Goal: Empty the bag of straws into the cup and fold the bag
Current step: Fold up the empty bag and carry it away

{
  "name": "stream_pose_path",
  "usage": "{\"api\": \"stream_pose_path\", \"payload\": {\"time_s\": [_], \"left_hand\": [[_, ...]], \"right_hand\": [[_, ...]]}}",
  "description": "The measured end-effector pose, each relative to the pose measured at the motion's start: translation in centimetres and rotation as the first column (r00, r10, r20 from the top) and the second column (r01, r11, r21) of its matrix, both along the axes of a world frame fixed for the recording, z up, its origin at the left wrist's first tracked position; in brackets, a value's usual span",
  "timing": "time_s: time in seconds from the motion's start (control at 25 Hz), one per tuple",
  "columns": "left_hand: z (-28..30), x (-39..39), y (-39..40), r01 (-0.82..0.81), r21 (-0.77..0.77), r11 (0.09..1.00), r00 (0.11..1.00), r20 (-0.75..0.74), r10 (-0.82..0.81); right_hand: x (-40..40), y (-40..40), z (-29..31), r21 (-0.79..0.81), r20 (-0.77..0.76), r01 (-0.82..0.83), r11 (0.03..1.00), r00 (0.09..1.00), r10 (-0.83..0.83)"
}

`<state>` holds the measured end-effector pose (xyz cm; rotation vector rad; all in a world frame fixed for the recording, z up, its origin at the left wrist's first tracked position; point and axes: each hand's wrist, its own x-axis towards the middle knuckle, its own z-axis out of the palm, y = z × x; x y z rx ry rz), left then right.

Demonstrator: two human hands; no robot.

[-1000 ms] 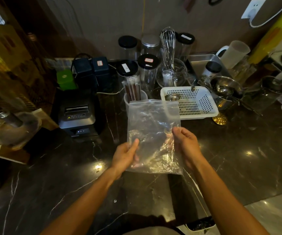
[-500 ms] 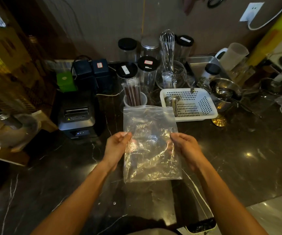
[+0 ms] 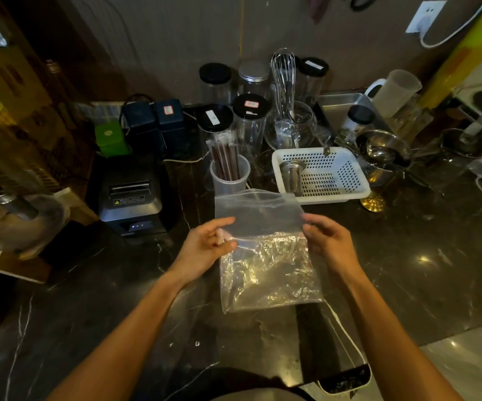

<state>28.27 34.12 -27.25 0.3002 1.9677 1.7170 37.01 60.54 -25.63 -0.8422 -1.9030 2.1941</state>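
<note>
A clear, crinkled plastic bag [image 3: 266,256] with nothing inside hangs flat over the dark marble counter, its zip edge pointing away from me. My left hand [image 3: 208,247] pinches its left edge about a third of the way down. My right hand [image 3: 329,244] pinches the right edge at the same height. Just beyond the bag stands a translucent cup [image 3: 229,176] holding a bundle of wrapped dark brown straws [image 3: 225,160] upright.
A white perforated basket [image 3: 321,175] with a steel cup sits right of the straw cup. Black-lidded jars [image 3: 248,117], a whisk in a glass bowl [image 3: 284,91] and steel bowls [image 3: 384,151] crowd the back. A receipt printer [image 3: 131,198] stands to the left.
Both hands slid up the bag's side edges and moved away from me, carrying the bag lower and closer to the counter. Its top edge now sits below the straw cup's rim.
</note>
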Motion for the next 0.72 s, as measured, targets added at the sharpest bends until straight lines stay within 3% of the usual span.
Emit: {"api": "stream_pose_path", "payload": {"time_s": [0.2,0.32,0.52,0.72], "left_hand": [[1.3,-0.4,-0.2,0.024,-0.023,0.999,1.000,-0.014,-0.024],[1.1,-1.1,-0.6,0.049,-0.071,0.996,0.993,-0.105,-0.056],[0.4,-1.8,-0.7,-0.066,-0.234,0.970,0.958,-0.288,-0.005],[1.0,-1.2,-0.6,-0.006,0.004,1.000,0.989,-0.149,0.006]], "right_hand": [[0.6,1.5,1.2,0.057,0.079,-0.212,0.976,0.975,0.207],[0.5,1.5,1.3,0.209,0.199,-0.348,0.914,0.930,0.308],[0.3,0.9,1.6,0.350,0.189,-0.337,0.874,0.939,0.286],[0.5,1.1,1.4,0.207,0.086,-0.276,0.939,0.961,0.264]]}}
